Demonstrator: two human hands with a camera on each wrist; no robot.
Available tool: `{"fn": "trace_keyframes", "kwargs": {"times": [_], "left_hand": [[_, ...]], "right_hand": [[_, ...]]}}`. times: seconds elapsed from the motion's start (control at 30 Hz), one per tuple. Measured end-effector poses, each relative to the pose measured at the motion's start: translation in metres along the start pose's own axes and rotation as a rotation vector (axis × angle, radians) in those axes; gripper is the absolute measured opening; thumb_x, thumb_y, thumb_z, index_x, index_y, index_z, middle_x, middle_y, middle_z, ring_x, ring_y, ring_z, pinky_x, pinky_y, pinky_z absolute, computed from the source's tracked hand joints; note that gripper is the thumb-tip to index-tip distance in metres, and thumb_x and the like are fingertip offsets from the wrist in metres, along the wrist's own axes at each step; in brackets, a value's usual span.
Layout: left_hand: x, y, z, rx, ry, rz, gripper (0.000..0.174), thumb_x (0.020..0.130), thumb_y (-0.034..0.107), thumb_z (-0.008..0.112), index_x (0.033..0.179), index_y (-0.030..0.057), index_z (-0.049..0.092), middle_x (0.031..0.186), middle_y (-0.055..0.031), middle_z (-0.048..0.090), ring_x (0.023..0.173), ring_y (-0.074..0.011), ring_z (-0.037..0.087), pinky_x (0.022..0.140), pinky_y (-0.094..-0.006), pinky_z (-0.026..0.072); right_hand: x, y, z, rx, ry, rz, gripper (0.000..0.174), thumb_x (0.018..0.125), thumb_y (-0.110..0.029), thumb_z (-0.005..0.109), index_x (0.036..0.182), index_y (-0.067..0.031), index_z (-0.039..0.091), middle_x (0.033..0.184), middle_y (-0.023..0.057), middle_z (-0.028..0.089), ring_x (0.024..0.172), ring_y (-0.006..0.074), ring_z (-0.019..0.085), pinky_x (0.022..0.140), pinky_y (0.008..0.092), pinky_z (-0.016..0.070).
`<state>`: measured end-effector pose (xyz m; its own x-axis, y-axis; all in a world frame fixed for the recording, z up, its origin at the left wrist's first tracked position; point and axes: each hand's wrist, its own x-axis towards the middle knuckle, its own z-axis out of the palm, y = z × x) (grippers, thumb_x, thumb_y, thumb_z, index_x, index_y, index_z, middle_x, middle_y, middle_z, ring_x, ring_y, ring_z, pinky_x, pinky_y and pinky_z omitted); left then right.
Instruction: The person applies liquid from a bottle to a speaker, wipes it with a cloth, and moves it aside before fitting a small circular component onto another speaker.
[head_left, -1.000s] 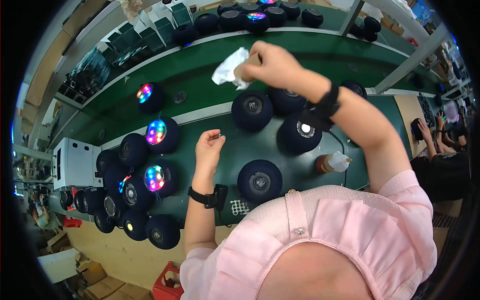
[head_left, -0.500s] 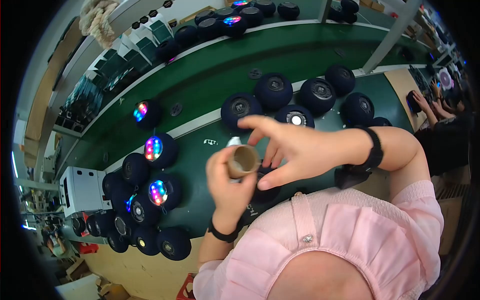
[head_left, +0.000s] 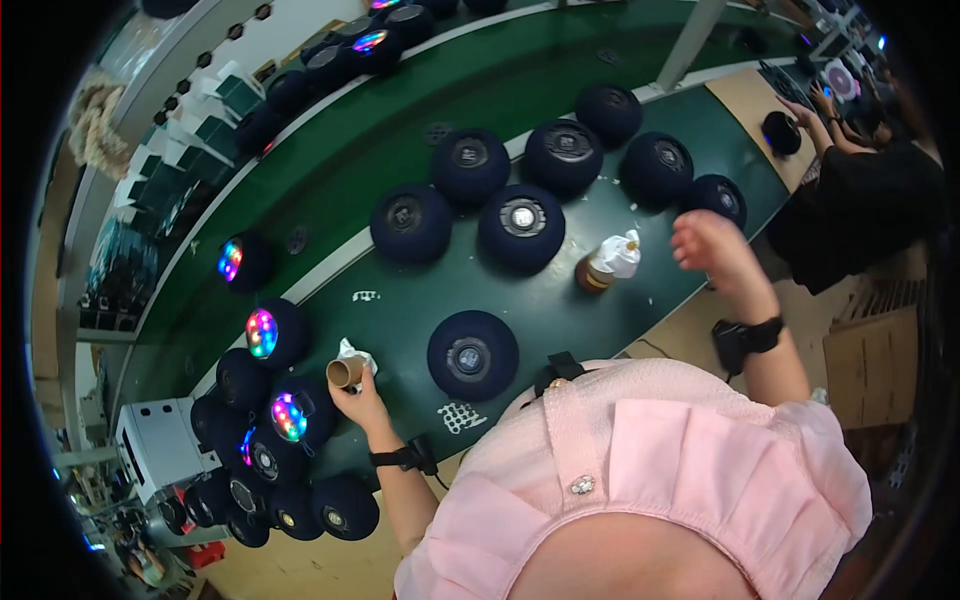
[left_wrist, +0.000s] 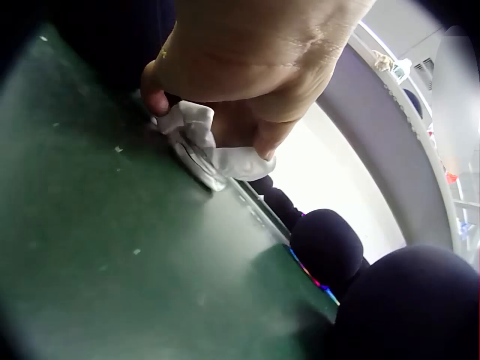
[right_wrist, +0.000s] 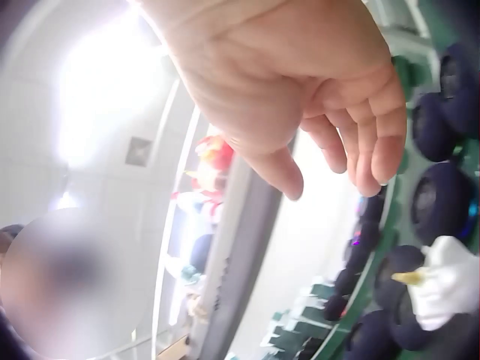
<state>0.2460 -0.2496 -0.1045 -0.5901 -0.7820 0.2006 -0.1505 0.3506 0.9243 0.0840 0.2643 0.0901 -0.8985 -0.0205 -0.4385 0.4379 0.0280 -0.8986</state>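
Observation:
My left hand [head_left: 362, 402] grips a short brown cardboard tube [head_left: 345, 374] with crumpled white tissue [head_left: 357, 350] at it, low over the green table. In the left wrist view, that hand's fingers hold white tissue [left_wrist: 244, 163] close to the tabletop. My right hand [head_left: 715, 245] is raised at the right, holding nothing, its fingers loosely bent in the right wrist view. Nearest to it stands an amber bottle [head_left: 592, 280] with white tissue around its top. A dark round speaker [head_left: 473, 357] sits between my hands, its ringed face up.
Several dark speakers [head_left: 468, 167] stand along the table's far side. More crowd the left, some with coloured lights [head_left: 290, 416], beside a white box-shaped machine [head_left: 150, 445]. A sheet of white rings [head_left: 460, 417] lies by the near edge. Another person [head_left: 850, 190] works at the far right.
The cardboard tube has moved left and down to the table in my left hand. My right hand has drawn away to the right from beside it. The head view has turned.

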Motion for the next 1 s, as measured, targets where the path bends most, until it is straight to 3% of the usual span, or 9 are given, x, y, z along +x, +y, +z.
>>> {"fn": "trace_keyframes", "kwargs": {"times": [0.13, 0.27, 0.4, 0.47, 0.53, 0.63, 0.8, 0.93, 1.0], "left_hand": [[-0.018, 0.027, -0.015, 0.39, 0.095, 0.136, 0.061, 0.066, 0.01, 0.076, 0.118, -0.0027, 0.049, 0.114, -0.017, 0.052, 0.105, -0.0292, 0.05, 0.094, -0.0377, 0.0363], [-0.047, 0.102, -0.031, 0.491, 0.136, 0.111, 0.049, 0.074, 0.008, 0.068, 0.118, 0.0014, 0.048, 0.118, -0.0112, 0.05, 0.108, -0.025, 0.047, 0.087, -0.0357, 0.0375], [-0.051, 0.199, -0.016, 0.195, -0.091, 0.066, 0.045, 0.075, 0.004, 0.065, 0.117, 0.0044, 0.049, 0.121, -0.0073, 0.049, 0.107, -0.0197, 0.048, 0.084, -0.0323, 0.0394], [-0.058, 0.236, 0.003, -0.055, -0.347, 0.19, 0.04, 0.073, 0.002, 0.065, 0.111, 0.0045, 0.053, 0.118, -0.0096, 0.051, 0.104, -0.0215, 0.05, 0.084, -0.0327, 0.041], [-0.078, 0.275, 0.029, 0.172, -0.533, 0.329, 0.034, 0.069, 0.001, 0.067, 0.102, 0.004, 0.056, 0.116, -0.0122, 0.052, 0.102, -0.0238, 0.052, 0.085, -0.0328, 0.0418], [-0.095, 0.262, 0.047, 0.195, -0.539, 0.295, 0.032, 0.068, 0.003, 0.069, 0.097, 0.0037, 0.058, 0.112, -0.0137, 0.053, 0.102, -0.0267, 0.052, 0.086, -0.0334, 0.0414], [-0.124, 0.201, 0.03, 0.346, -0.274, 0.007, 0.06, 0.067, 0.008, 0.073, 0.119, 0.0049, 0.045, 0.123, -0.0145, 0.045, 0.113, -0.0262, 0.045, 0.092, -0.0366, 0.0374], [-0.134, 0.153, 0.031, 0.214, -0.38, -0.425, 0.094, 0.061, 0.014, 0.081, 0.136, 0.0043, 0.025, 0.13, -0.0167, 0.039, 0.121, -0.0257, 0.039, 0.097, -0.0403, 0.0341], [-0.133, 0.133, 0.048, 0.192, -0.442, -0.33, 0.106, 0.055, 0.016, 0.085, 0.138, 0.0033, 0.019, 0.131, -0.0193, 0.036, 0.123, -0.0279, 0.037, 0.1, -0.0405, 0.0319]], "right_hand": [[0.019, 0.106, -0.005, 0.474, -0.137, 0.71, 0.072, 0.085, -0.061, 0.043, 0.109, 0.0068, 0.045, 0.103, 0.0255, 0.059, 0.089, 0.0338, 0.063, 0.074, 0.0416, 0.0536], [0.035, 0.127, 0.023, 0.842, -0.158, 0.928, 0.101, 0.08, -0.071, 0.041, 0.13, 0.0153, 0.023, 0.129, 0.0341, 0.037, 0.116, 0.0393, 0.048, 0.093, 0.0485, 0.0428], [0.047, 0.123, 0.055, 0.924, -0.203, 0.972, 0.101, 0.079, -0.072, 0.041, 0.131, 0.0125, 0.024, 0.131, 0.0327, 0.036, 0.118, 0.0391, 0.045, 0.095, 0.0486, 0.0409], [0.051, 0.122, 0.068, 0.946, -0.214, 0.777, 0.096, 0.078, -0.072, 0.042, 0.13, 0.0077, 0.032, 0.127, 0.0301, 0.041, 0.115, 0.0397, 0.047, 0.096, 0.0483, 0.0407], [0.058, 0.123, 0.078, 1.172, -0.069, 0.704, 0.066, 0.086, -0.055, 0.049, 0.121, 0.0016, 0.046, 0.12, 0.0224, 0.049, 0.108, 0.0364, 0.052, 0.095, 0.0462, 0.0432], [0.06, 0.124, 0.078, 1.282, -0.059, 0.748, 0.051, 0.089, -0.043, 0.053, 0.118, -0.0016, 0.049, 0.117, 0.0165, 0.054, 0.106, 0.0316, 0.054, 0.092, 0.0433, 0.0454], [0.057, 0.121, 0.052, 1.204, -0.177, 0.743, 0.04, 0.088, -0.037, 0.056, 0.114, -0.007, 0.053, 0.111, 0.0093, 0.058, 0.104, 0.0263, 0.056, 0.089, 0.04, 0.0455], [0.05, 0.087, 0.032, 1.211, -0.359, 0.604, 0.05, 0.088, -0.035, 0.055, 0.123, -0.0012, 0.044, 0.119, 0.0177, 0.053, 0.11, 0.0333, 0.052, 0.098, 0.0453, 0.0393], [0.053, 0.068, 0.021, 1.214, -0.384, 0.513, 0.054, 0.088, -0.031, 0.052, 0.125, 0.0037, 0.038, 0.121, 0.0235, 0.049, 0.113, 0.0372, 0.049, 0.101, 0.0484, 0.0355]]}}
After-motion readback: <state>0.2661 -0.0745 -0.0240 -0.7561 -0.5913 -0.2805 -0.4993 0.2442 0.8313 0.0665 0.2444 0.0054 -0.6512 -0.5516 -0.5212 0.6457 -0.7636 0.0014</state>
